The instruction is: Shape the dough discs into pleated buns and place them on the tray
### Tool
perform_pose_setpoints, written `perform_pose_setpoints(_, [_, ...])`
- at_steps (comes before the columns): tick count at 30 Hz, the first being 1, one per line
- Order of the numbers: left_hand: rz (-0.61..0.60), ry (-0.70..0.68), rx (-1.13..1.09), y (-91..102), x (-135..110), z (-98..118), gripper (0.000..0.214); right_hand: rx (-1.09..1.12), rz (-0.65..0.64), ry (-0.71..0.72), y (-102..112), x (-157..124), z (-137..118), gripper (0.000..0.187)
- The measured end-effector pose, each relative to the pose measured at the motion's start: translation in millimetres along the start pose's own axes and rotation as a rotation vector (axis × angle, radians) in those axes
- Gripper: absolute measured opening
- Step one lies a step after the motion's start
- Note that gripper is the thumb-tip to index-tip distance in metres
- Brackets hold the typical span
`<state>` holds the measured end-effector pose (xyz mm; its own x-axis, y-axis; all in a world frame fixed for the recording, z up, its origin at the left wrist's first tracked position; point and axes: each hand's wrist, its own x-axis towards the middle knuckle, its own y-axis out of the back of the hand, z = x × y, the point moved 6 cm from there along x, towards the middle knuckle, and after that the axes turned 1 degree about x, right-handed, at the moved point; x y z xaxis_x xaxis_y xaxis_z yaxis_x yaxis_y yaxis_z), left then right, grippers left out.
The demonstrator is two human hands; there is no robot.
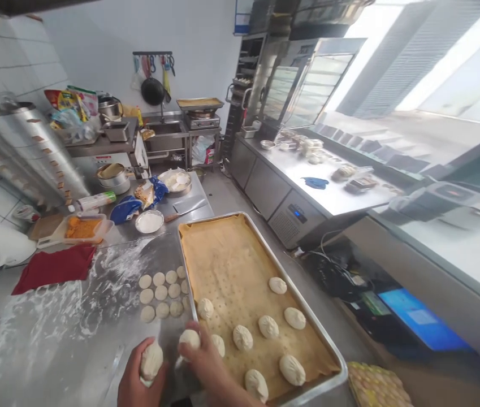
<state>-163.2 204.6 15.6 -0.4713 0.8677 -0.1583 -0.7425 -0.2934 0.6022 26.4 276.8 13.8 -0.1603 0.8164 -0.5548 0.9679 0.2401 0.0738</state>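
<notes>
My left hand [138, 381] is wrapped round a filled dough bun [151, 360] at the bottom of the floured steel table [65, 328]. Beside it my right hand [206, 362] grips another dough bun [189, 338] at the near left edge of a metal baking tray [307, 316]. The tray is lined with brown perforated paper [231, 260] and carries several shaped buns [268, 326] in its near half. Several small flat dough discs [161, 294] lie in rows on the table just left of the tray.
A red cloth [55, 267], a plastic box of orange filling [82, 228], a white bowl [149, 221], a knife [184, 212] and blue bags [126, 208] sit at the table's far end. A steel counter [320, 181] runs along the right, across an aisle.
</notes>
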Motion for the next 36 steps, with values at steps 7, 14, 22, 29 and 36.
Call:
perform_pose_setpoints(7, [-0.302,-0.518,0.205,-103.2,15,164,0.045,-0.375,0.234,0.183,202,7,-39,0.046])
perform_pose_setpoints(14, [-0.346,-0.520,0.376,-208.7,42,170,0.049,-0.723,0.214,0.263,251,54,-39,0.038])
perform_pose_setpoints(22, [-0.289,-0.554,0.445,-209.8,42,155,0.054,-0.822,0.143,0.392,234,82,-23,0.032])
perform_pose_setpoints(29, [-0.146,-0.608,0.343,-152.1,12,147,0.047,-0.852,0.158,0.455,230,84,-23,0.036])
perform_pose_setpoints(36, [0.140,-0.286,0.361,-51.4,37,25,0.041,-0.713,0.271,0.537,188,19,-56,0.044])
